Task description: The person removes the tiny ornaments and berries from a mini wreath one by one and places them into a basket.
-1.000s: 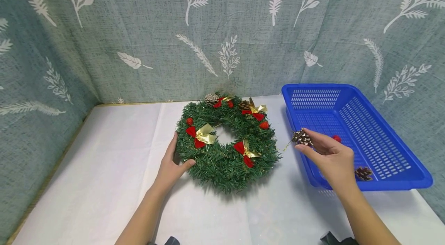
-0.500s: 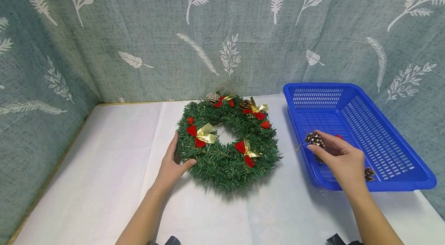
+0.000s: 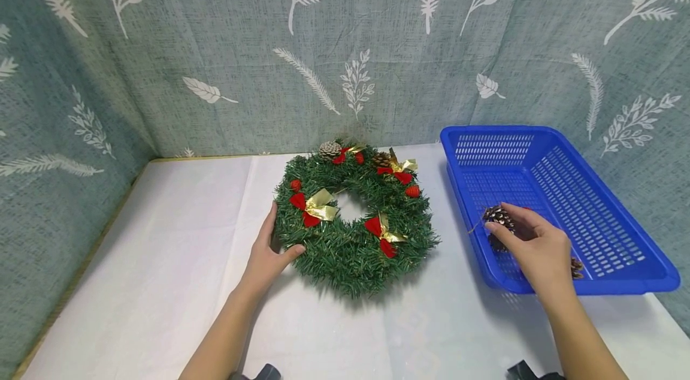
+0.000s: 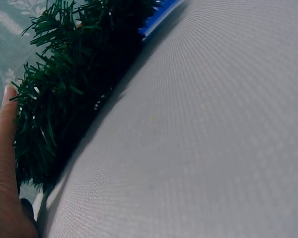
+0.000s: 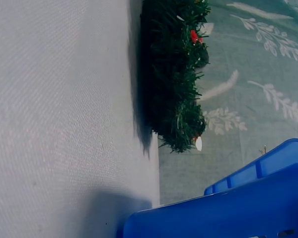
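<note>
A green Christmas wreath [image 3: 345, 260] lies on the white-covered table, decorated with red-and-gold bows [image 3: 314, 210], pine cones [image 3: 330, 150] and small red ornaments [image 3: 412, 191]. My left hand [image 3: 268, 260] holds its left edge, thumb on the near side and fingers along the outside. Between thumb and fingertips, my right hand [image 3: 544, 251] pinches a gold-tipped pine cone [image 3: 498, 217] with a thin gold wire [image 3: 475, 226] sticking out. This cone hangs over the left part of the blue basket [image 3: 469, 212]. The right wrist view shows neither the right hand nor its cone.
Another dark pine cone [image 3: 498, 244] sits in the basket just below the held one. A further cone [image 3: 577, 268] is partly hidden behind the right wrist, and a bit of red shows past the fingers. A patterned green-grey cloth [image 3: 242, 68] hangs behind the table.
My right hand has moved right with the pine cone, from beside the basket's left rim to over its inside. The left hand and the wreath stay in place.
</note>
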